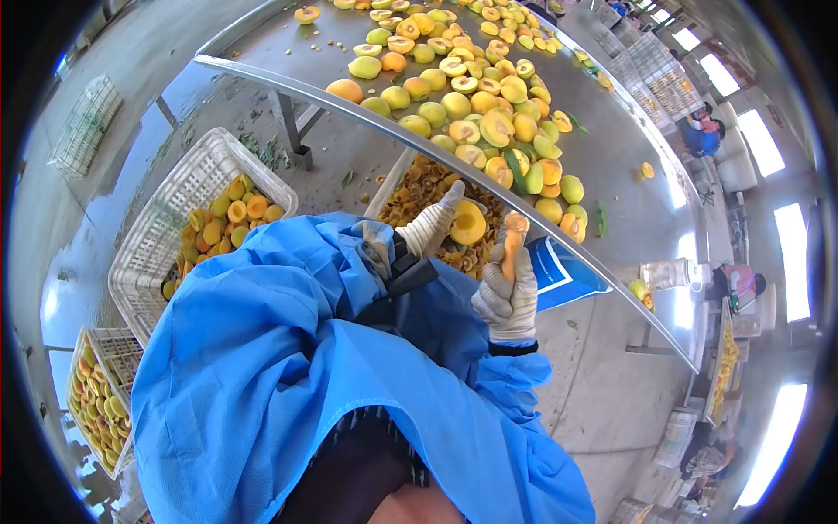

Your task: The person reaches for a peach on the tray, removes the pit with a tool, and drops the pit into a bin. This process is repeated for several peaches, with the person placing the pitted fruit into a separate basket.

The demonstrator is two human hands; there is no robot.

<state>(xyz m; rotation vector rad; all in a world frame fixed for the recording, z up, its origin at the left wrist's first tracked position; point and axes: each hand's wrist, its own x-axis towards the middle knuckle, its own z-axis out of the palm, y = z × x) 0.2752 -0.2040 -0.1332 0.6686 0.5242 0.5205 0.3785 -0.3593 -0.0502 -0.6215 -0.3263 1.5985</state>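
My left hand (431,224), in a white knit glove, holds a yellow peach half (469,224) with its cut face and pit hollow turned up. In my right hand (507,299), also gloved, the fingers wrap round a short orange-brown tool (513,244) that looks like a wooden handle; its working end is hard to make out. Under both hands stands a container of brown pits and scraps (416,186). Past the metal edge, halved and whole peaches (497,127) lie heaped on the table, a few green leaves among them.
The metal table's raised rim (349,106) runs diagonally before me. A white crate (140,253) of peach halves stands at left, with another full crate (118,349) below it. A blue printed bag (567,278) hangs under the rim. Other people (701,133) are at far right.
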